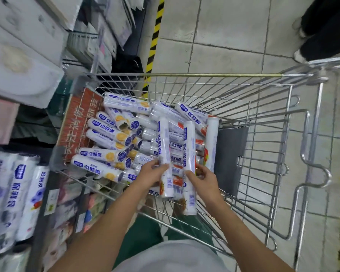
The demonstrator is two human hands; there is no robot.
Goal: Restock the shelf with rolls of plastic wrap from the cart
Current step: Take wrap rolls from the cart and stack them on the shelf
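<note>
- Reaching down into the cart (204,75), your two bare forearms come in from the bottom edge, above your pale shirt (165,258).
- Your left hand (151,173) grips the left roll (164,152), with fingers curled round its lower half. This roll stands nearly on end, its top leaning away from you.
- Your right hand (202,179) holds the right roll (189,154). Its fingers (189,174) are wrapped across the front of the wrapper, and the lower end hangs below your wrist.
- The two held rolls sit just beside each other, close to parallel and not touching, raised above the heap.
- Beneath them lies the pile of rolls (110,134), loose and crossing at many angles. Those on the left carry blue labels and an orange-slice print, while those on the right show red.
- One white roll (211,142) stands upright against the grey seat flap (231,154).
- A red printed panel (79,122) lines the cart's left wall.
- To your left, the shelf (45,195) holds upright shelf rolls (18,193) of similar wrap, blurred at this edge. Higher up sit white packs (18,55) too smeared to read.
- Beyond the cart, yellow-and-black tape (155,34) runs across the tiled floor (234,36).
- Another person's dark trousers (326,26) and pale shoes show at the top right.
</note>
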